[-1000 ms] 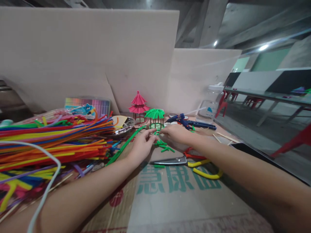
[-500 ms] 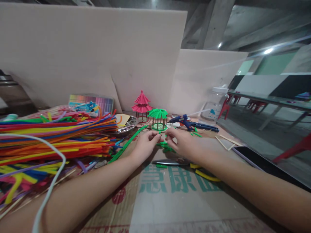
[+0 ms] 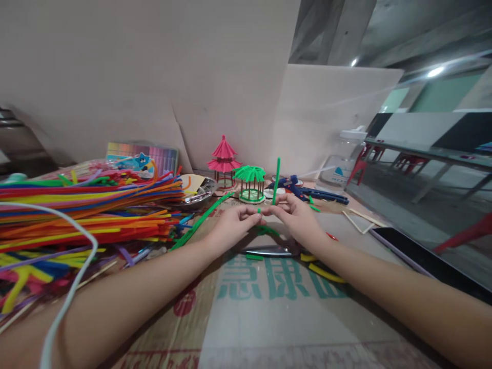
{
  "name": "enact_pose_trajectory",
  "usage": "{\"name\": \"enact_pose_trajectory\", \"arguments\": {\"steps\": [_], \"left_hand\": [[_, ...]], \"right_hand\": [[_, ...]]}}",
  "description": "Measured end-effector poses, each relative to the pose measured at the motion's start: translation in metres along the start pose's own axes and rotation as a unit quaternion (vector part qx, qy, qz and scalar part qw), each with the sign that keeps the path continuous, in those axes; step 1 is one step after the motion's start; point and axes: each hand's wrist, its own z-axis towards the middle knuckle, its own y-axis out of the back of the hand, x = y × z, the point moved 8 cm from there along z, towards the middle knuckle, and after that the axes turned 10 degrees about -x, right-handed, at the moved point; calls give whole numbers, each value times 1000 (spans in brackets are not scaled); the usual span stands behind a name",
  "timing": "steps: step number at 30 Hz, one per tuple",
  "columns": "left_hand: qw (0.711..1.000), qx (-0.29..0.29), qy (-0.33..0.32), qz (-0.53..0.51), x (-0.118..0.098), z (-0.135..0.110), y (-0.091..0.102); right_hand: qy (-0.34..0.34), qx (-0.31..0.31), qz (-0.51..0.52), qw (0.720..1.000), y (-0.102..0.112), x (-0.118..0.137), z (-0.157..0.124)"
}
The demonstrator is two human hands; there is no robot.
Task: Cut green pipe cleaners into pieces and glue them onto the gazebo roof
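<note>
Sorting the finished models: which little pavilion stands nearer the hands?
The green pavilion, right behind the fingertips; the pink pavilion stands farther back, to its left.

The right hand covers the handles of the steel scissors just below its fingers, leaving only the blades and bits of yellow grip showing. Left of the fingers, the heap of coloured fuzzy craft stems runs off the picture's left edge. Beyond the fingers, the blue glue gun is blurred and partly hidden behind the upright green fuzzy stem.
</note>
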Motion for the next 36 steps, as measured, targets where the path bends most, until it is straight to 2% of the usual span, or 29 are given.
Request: {"name": "enact_pose_trajectory", "arguments": {"steps": [4,10,15,23,31,36], "left_hand": [[998,-13,-35,59,-13,-3,2],[996,-17,-14,85,-18,-6,3],[995,-20,-13,97,-19,-6,3],[996,25,-22,80,-14,-5,-5],[995,63,0,72,-7,-7,-12],[992,97,-15,77,-2,-7,-15]], "right_hand": [[-34,28,-28,999,-5,3,-4],[-32,25,-56,998,-5,4,-10],[-12,35,-32,999,-8,1,-7],[-59,47,-21,997,-11,5,-15],[-43,58,6,997,-13,5,-14],[-71,49,-13,996,-11,2,-16]]}}
